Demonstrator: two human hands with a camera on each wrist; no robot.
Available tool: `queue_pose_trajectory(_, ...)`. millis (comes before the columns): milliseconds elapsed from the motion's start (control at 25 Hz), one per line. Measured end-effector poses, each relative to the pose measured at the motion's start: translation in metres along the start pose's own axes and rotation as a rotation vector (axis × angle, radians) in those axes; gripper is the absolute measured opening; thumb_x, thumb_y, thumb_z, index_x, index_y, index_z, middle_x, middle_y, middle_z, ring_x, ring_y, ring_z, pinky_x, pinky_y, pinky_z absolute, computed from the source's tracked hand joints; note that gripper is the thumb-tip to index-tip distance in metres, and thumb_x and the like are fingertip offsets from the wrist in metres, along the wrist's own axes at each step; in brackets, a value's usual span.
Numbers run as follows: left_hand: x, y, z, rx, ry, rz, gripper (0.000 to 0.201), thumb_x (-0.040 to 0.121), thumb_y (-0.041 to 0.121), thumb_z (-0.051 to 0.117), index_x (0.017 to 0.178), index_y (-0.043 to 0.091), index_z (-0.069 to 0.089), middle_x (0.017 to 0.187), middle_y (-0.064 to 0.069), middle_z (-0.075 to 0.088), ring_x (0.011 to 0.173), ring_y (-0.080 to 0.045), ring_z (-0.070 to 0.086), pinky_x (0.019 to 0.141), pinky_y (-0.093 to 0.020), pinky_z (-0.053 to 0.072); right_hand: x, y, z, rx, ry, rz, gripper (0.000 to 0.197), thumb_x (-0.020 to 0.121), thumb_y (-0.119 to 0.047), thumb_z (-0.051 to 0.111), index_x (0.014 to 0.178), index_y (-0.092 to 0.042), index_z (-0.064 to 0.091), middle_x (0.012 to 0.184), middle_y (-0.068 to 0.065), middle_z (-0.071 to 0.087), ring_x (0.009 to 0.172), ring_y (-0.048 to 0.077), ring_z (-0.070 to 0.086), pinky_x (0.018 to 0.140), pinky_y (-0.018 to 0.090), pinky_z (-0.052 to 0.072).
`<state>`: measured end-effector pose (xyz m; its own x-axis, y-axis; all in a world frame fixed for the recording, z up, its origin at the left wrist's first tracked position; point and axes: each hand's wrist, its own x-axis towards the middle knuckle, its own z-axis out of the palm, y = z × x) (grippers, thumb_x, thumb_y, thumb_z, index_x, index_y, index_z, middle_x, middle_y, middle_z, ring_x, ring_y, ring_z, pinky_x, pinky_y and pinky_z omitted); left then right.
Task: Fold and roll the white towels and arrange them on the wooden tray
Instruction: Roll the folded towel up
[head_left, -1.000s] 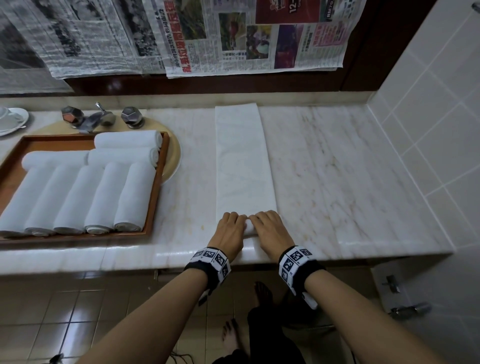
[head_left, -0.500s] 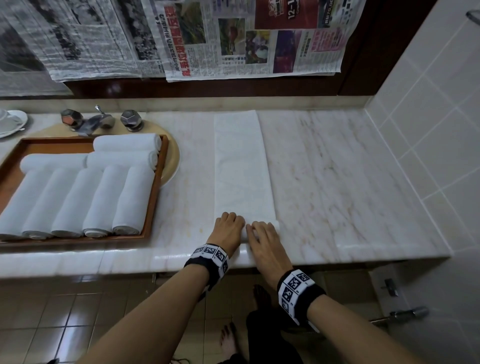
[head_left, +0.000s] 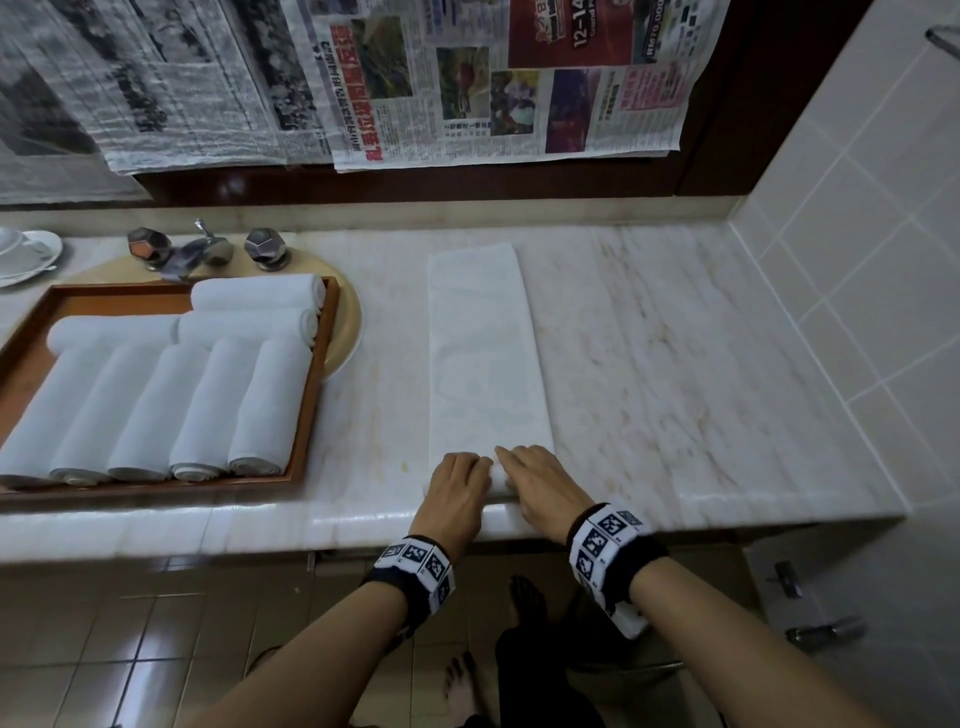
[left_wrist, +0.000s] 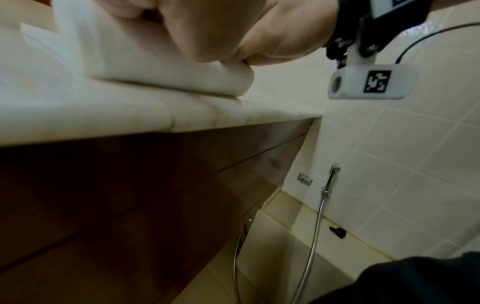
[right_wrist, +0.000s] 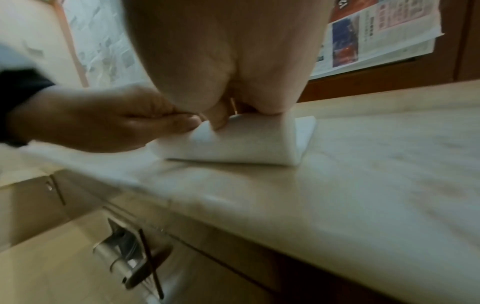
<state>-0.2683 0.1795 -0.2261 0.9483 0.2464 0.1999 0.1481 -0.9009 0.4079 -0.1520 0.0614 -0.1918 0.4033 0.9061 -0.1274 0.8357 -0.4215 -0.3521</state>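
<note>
A long white towel (head_left: 483, 353) lies folded into a narrow strip on the marble counter, running away from me. Its near end is turned up into a small roll (right_wrist: 241, 144), also seen in the left wrist view (left_wrist: 161, 67). My left hand (head_left: 460, 486) and right hand (head_left: 543, 480) sit side by side on that roll, fingers curled over it. In the right wrist view the left hand (right_wrist: 103, 123) pinches the roll's edge, and the right hand (right_wrist: 228, 61) presses down with its thumb. The wooden tray (head_left: 310, 410) at left holds several rolled white towels (head_left: 156, 405).
A faucet (head_left: 192, 254) and a round beige basin (head_left: 347, 322) lie behind and under the tray. A white cup and saucer (head_left: 26, 254) stand far left. A tiled wall (head_left: 857, 286) bounds the counter at right. Bare marble (head_left: 675, 364) lies right of the towel.
Both hands stayed at the towel's near end. The right hand drew back toward the counter edge, then came forward beside the left. The near end now shows as a small roll.
</note>
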Motion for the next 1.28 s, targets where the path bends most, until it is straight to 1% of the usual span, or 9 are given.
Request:
queue_pose_trajectory(120, 0.019, -0.006, -0.009, 0.051, -0.126, -0.029, 0.032, 0.068, -0.006, 0.061, 0.098, 0.004, 0.061, 0.091, -0.012, 0.059, 0.085, -0.029, 0.053, 0.076, -0.036, 0.047, -0.009, -0.010, 0.018, -0.157, 0.168, -0.015, 0.066, 0.063, 0.000, 0.072, 0.127, 0.005, 0.055, 0.115, 0.017, 0.061, 0.105, 0.033, 0.057, 0.104, 0.047, 0.044)
queue_pose_trajectory(240, 0.039, -0.002, -0.020, 0.150, -0.227, -0.054, 0.031, 0.086, -0.001, 0.045, 0.114, 0.006, 0.057, 0.111, -0.010, 0.054, 0.107, -0.028, 0.047, 0.088, -0.033, 0.038, -0.006, -0.013, 0.024, -0.179, 0.231, -0.018, 0.066, 0.053, -0.002, 0.077, 0.118, 0.002, 0.062, 0.109, 0.015, 0.063, 0.101, 0.031, 0.061, 0.097, 0.046, 0.049)
queue_pose_trajectory(360, 0.030, 0.008, -0.021, 0.110, -0.104, -0.096, 0.038, 0.078, -0.004, 0.055, 0.114, 0.007, 0.059, 0.112, -0.010, 0.055, 0.102, -0.026, 0.048, 0.089, -0.030, 0.040, 0.007, -0.005, 0.022, -0.074, 0.277, 0.029, 0.048, 0.054, 0.004, 0.074, 0.099, -0.008, 0.066, 0.092, 0.006, 0.063, 0.083, 0.026, 0.061, 0.088, 0.034, 0.044)
queue_pose_trajectory(520, -0.002, 0.009, 0.000, 0.045, 0.078, 0.061, 0.050, 0.064, -0.003, 0.072, 0.112, 0.000, 0.060, 0.106, -0.015, 0.058, 0.097, -0.026, 0.046, 0.091, -0.032, 0.038, 0.011, -0.006, 0.021, -0.023, 0.206, 0.135, 0.041, 0.048, 0.002, 0.073, 0.086, -0.012, 0.064, 0.082, 0.003, 0.060, 0.076, 0.026, 0.060, 0.077, 0.033, 0.046)
queue_pose_trajectory(760, 0.024, -0.004, -0.006, 0.052, -0.035, 0.062, 0.039, 0.058, -0.008, 0.067, 0.095, 0.003, 0.065, 0.093, -0.012, 0.061, 0.083, -0.028, 0.056, 0.078, -0.033, 0.046, -0.014, -0.012, 0.031, -0.168, 0.258, 0.094, 0.056, 0.070, -0.010, 0.058, 0.125, 0.001, 0.053, 0.121, 0.017, 0.055, 0.110, 0.033, 0.050, 0.105, 0.048, 0.031)
queue_pose_trajectory(880, 0.039, -0.002, -0.017, 0.088, -0.051, 0.032, 0.037, 0.057, -0.013, 0.064, 0.090, 0.003, 0.067, 0.087, -0.012, 0.062, 0.078, -0.032, 0.060, 0.071, -0.039, 0.053, -0.004, -0.007, 0.028, -0.156, 0.252, 0.116, 0.048, 0.071, -0.007, 0.054, 0.119, -0.004, 0.057, 0.113, 0.010, 0.060, 0.103, 0.030, 0.057, 0.105, 0.041, 0.033)
queue_pose_trajectory(1000, 0.031, 0.008, -0.016, 0.067, 0.066, -0.001, 0.031, 0.075, 0.000, 0.048, 0.099, 0.004, 0.066, 0.094, -0.010, 0.062, 0.089, -0.026, 0.055, 0.080, -0.032, 0.049, 0.008, -0.006, 0.011, -0.014, 0.196, 0.158, 0.044, 0.070, -0.002, 0.047, 0.111, -0.010, 0.061, 0.105, 0.004, 0.062, 0.099, 0.027, 0.057, 0.097, 0.031, 0.031)
queue_pose_trajectory(1120, 0.010, 0.010, -0.005, 0.021, 0.098, 0.061, 0.041, 0.070, -0.003, 0.070, 0.110, 0.002, 0.060, 0.102, -0.011, 0.059, 0.096, -0.024, 0.047, 0.090, -0.030, 0.039, 0.014, -0.007, 0.002, -0.023, 0.076, 0.199, 0.039, 0.079, -0.005, 0.053, 0.117, -0.013, 0.056, 0.114, 0.003, 0.057, 0.109, 0.025, 0.050, 0.100, 0.033, 0.031)
queue_pose_trajectory(1280, 0.019, 0.003, -0.004, 0.025, 0.071, 0.070, 0.046, 0.062, -0.010, 0.073, 0.106, 0.000, 0.063, 0.099, -0.012, 0.061, 0.095, -0.025, 0.049, 0.091, -0.030, 0.039, -0.005, -0.012, 0.021, -0.158, 0.203, 0.159, 0.050, 0.074, -0.013, 0.063, 0.122, -0.002, 0.056, 0.117, 0.014, 0.056, 0.109, 0.032, 0.053, 0.102, 0.046, 0.044)
